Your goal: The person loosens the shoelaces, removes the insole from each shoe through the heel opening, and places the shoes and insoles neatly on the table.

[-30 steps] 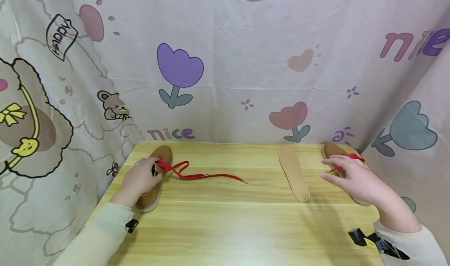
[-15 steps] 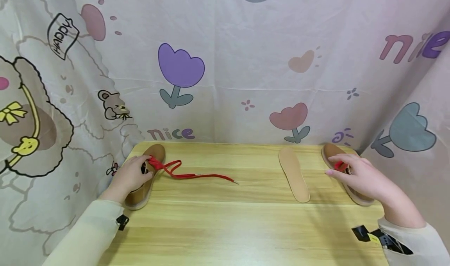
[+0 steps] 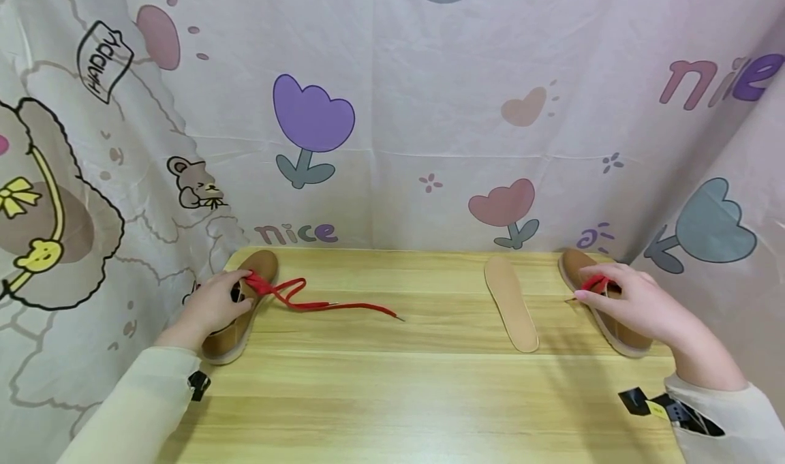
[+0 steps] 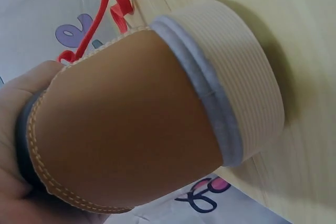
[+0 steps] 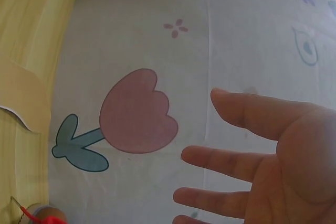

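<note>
The brown shoe (image 3: 264, 266) lies well to the left of the insole (image 3: 512, 306), my left hand (image 3: 211, 306) gripping it at the opening; I judge this step to be settling it in place, and the next move would call for easing that grip without dragging the lace. Its heel is smooth, rounded and leather-like, edged with tan stitching, a grey band above a ribbed cream sole. The flat red lace (image 3: 362, 306) trails from it toward the insole, one loose loop in it. The insole itself is thin and flat. Near its right side sits the second shoe (image 3: 627, 339), beneath my right hand (image 3: 644, 305), which is spread and holds nothing; whether it touches I cannot tell. Beyond the insole hangs printed cloth (image 3: 392, 103), lightly creased
</note>
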Demonstrator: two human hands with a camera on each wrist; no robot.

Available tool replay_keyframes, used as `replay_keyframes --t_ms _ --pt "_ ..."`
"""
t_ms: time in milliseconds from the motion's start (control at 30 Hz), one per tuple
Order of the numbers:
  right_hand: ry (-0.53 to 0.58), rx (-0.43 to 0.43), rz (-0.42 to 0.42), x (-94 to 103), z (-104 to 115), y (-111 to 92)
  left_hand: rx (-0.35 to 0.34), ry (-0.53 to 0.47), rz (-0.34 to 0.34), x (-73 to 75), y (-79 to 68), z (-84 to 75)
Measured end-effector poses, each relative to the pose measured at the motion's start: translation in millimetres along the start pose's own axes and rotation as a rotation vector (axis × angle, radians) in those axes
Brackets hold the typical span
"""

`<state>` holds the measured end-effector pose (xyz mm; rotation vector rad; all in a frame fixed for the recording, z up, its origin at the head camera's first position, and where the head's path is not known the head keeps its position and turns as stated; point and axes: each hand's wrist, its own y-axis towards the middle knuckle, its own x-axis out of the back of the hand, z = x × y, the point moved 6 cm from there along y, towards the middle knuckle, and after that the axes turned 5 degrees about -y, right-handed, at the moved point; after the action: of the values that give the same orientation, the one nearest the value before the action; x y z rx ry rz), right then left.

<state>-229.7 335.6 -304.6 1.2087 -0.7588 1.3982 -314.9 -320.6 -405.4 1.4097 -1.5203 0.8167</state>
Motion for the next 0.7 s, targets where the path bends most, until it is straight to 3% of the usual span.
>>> replay_keyframes --t_ms 400,700 --pt "-0.016 -0.003 0.002 5.4 -11 3 -0.050 -0.022 0.020 7.7 0.6 14.3" --pt "-0.029 -0.091 0.067 8.3 -27 6 -0.062 -0.006 0.020 8.3 0.7 19.4"
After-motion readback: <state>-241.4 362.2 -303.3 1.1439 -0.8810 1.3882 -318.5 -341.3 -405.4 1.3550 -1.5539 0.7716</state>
